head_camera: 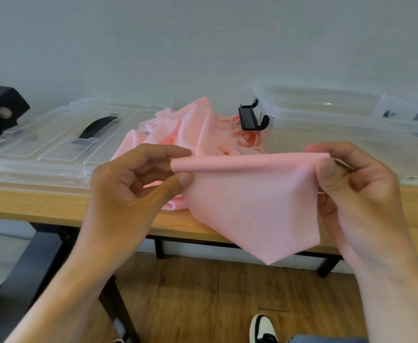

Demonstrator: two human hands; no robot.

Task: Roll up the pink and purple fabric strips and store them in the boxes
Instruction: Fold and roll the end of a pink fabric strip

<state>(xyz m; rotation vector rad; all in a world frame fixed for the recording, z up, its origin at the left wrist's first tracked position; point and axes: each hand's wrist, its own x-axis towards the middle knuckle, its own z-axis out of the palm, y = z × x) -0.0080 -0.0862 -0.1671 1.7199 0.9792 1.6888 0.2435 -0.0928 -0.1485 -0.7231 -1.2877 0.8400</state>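
A pink fabric strip (252, 206) hangs in front of the table edge, its top end turned into a thin roll between my hands. My left hand (133, 184) pinches the roll's left end with thumb and fingers. My right hand (356, 184) pinches its right end. The rest of the pink fabric (193, 129) lies crumpled in a heap on the wooden table (29, 201) behind. A clear plastic box (346, 127) with a black latch (252, 117) stands open at the right. No purple fabric is visible.
A clear lid with a black handle (54, 139) lies flat at the left of the table. A black object (0, 107) sits at the far left. Below the table are black legs, a wooden floor and a shoe (262, 328).
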